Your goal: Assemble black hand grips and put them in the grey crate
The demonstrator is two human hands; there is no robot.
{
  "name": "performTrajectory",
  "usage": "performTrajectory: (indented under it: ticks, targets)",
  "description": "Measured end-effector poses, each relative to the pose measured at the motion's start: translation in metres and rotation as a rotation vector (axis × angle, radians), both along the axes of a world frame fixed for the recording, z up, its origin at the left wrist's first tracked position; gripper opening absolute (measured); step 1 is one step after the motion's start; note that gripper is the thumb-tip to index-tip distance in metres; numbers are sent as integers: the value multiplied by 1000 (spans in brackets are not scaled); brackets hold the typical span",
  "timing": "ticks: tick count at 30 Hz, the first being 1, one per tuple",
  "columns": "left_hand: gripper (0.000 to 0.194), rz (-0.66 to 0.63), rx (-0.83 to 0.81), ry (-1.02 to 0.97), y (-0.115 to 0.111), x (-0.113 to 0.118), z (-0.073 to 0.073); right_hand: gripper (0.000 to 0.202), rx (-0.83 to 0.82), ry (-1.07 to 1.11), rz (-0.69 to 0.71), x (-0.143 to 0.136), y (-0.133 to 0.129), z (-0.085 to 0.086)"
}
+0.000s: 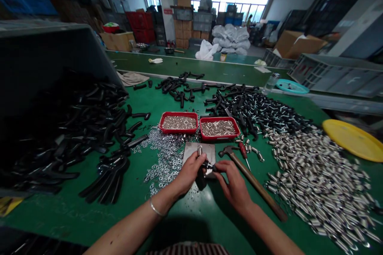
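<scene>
My left hand is closed around a black handle part, with a silver spring upright by its thumb. The fingers of my right hand pinch the dark end of a metal-tipped piece that sticks out to the right of my left hand. Both hands are over a square metal plate on the green table. Beyond the plate stand two red trays, the left one with small rings, the right one with small metal pins and a ring.
A hammer and a red screwdriver lie to the right. Springs and black-headed bolts are heaped beyond them. Loose nuts spread left of the plate. A tipped grey bin spills black handles at left.
</scene>
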State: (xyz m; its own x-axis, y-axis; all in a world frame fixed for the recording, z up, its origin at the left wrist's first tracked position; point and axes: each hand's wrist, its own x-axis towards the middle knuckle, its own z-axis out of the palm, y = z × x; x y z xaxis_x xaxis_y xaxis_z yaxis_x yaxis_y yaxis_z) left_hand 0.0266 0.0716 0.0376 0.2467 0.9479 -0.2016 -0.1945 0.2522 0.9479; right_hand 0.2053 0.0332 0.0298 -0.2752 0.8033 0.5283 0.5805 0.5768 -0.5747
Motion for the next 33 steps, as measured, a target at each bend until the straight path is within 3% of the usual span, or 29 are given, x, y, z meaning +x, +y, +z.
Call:
performTrajectory:
  ticks: [3,5,7,10,12,14,17,19,20,24,26,29,33]
  targets:
    - [33,-51,86,105,-1,-4,13,25,11,-99,90,7,4,3]
    - [29,-19,175,171,-1,-5,14,19,-87,-66,121,8,7,5]
    - [25,57,280,247,1,-5,9,12,-314,91,133,2,11,7]
    - [21,125,399,336,6,-7,-4,23,-735,380,158,-13,15,7]
    - [20,128,430,359,9,-10,-9,28,-828,479,131,-23,16,6]
    - [17,97,466,372,10,-15,-8,35,-896,568,137,-29,16,4]
    - [12,-33,533,363,11,-23,-3,53,-1283,731,340,-30,17,2]
    - [13,-72,529,354,13,-26,-2,63,-1421,715,412,-28,19,3]
    - [15,-58,509,354,14,-27,-2,62,-1371,657,378,-26,20,4]
    - [20,27,428,368,18,-28,-5,46,-850,358,83,-26,22,8]
    - [19,-6,473,350,18,-27,-3,50,-841,311,107,-28,20,8]
    - [18,-78,569,296,16,-25,1,69,-1025,324,229,-29,16,6]
    - [19,23,464,276,14,-19,2,48,-758,269,43,-26,15,6]
